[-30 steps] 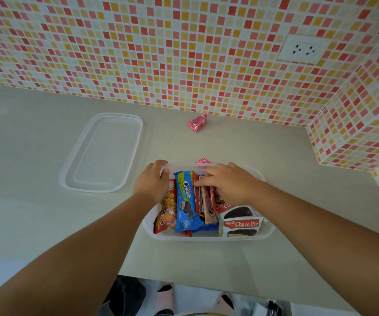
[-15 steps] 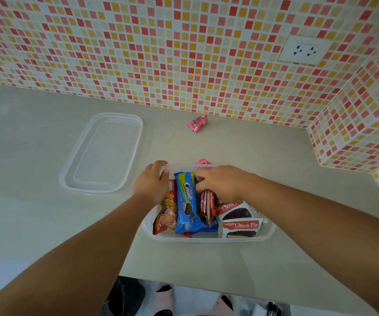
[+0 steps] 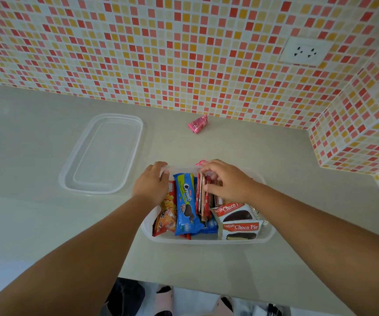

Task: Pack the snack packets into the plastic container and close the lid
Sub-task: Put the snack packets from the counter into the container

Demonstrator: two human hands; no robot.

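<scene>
Mosaic tiles back my pale table [image 3: 36, 224]. Left hand [image 3: 151, 185] grips the box [image 3: 206, 241] rim at ten o'clock to steady it. Right hand [image 3: 226, 182] pinches thin red packets [image 3: 203, 197], wedging them upright between the blue pack [image 3: 185, 206] and the pies [image 3: 239, 222]. One pink packet [image 3: 197, 124] waits at twelve, the lid [image 3: 102, 153] lies at ten.

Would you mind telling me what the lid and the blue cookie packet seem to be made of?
The lid looks like clear, slightly frosted plastic: the counter shows through it. The blue cookie packet seems to be glossy printed film, probably plastic, with creases and a crimped end.
</scene>
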